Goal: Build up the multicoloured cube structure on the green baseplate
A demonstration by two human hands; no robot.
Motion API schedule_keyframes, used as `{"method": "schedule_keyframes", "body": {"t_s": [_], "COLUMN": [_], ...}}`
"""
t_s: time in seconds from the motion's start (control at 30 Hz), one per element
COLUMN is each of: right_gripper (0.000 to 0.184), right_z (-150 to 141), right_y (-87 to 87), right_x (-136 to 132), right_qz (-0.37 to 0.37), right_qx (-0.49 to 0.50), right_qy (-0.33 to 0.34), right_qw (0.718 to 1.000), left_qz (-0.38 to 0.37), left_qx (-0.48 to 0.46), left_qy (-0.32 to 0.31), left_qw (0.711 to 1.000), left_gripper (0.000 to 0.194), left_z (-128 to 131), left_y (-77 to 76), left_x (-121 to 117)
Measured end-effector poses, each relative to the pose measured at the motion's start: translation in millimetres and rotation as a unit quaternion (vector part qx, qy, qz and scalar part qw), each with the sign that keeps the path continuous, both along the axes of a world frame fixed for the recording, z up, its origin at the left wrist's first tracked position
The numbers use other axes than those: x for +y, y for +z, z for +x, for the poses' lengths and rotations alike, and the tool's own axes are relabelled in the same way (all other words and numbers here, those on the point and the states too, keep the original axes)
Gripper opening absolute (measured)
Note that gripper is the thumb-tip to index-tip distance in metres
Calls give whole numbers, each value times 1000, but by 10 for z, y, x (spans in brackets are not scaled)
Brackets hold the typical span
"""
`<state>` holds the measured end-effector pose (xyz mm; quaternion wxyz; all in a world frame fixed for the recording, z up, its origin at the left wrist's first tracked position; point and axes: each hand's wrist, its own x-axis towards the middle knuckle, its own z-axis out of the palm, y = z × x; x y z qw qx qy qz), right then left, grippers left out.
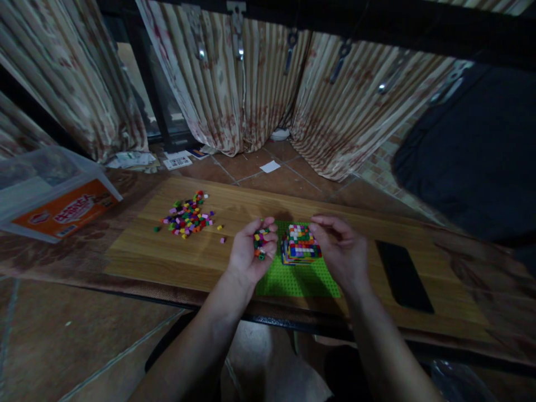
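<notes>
Left hand (246, 257) cupped, palm up, grasping a handful of small bricks (259, 241); the curled fingers hide part of them, so their number cannot be told. Right hand (344, 248) bent at the right side of a multicoloured brick block (299, 245), its thumb and fingers near the top layer; whether it grips a brick or merely touches the block cannot be told. The hand also covers part of the block's right side. The block sits on a green baseplate (301, 283), partly hidden by both hands, upon the wooden desk (142, 248). Left: a loose brick pile (187, 219), its individual pieces overlapping, and a clear plastic tub (67, 206), cut off by the frame. Right: a dark flat slab (404, 276), its surface detail lost in dim light.
</notes>
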<state>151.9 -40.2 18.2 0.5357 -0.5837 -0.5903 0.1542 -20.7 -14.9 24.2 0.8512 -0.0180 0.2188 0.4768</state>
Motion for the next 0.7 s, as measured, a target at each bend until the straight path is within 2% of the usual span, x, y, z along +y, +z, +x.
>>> {"method": "schedule_keyframes", "body": {"t_s": [0.17, 0.33, 0.4, 0.53, 0.7], "right_gripper": [9, 11, 13, 10, 11], "right_z": [-277, -474, -535, -634, -656], "right_y": [241, 294, 277, 234, 200], "right_x": [-197, -309, -329, -346, -341], "right_qz": [-20, -82, -92, -98, -97], "right_qx": [-49, -92, -99, -114, -70], "right_qy": [135, 217, 221, 188, 203], "right_qw": [989, 968, 966, 971, 972], "left_qz": [-11, 26, 40, 57, 54], "left_qx": [0, 13, 35, 82, 77], "left_qy": [68, 86, 88, 107, 103], "left_qw": [998, 996, 995, 989, 990], "left_gripper": [27, 28, 26, 21, 20], "left_z": [43, 56, 56, 56, 48], "left_y": [9, 42, 51, 50, 46], "left_x": [-10, -45, -60, -75, -71]}}
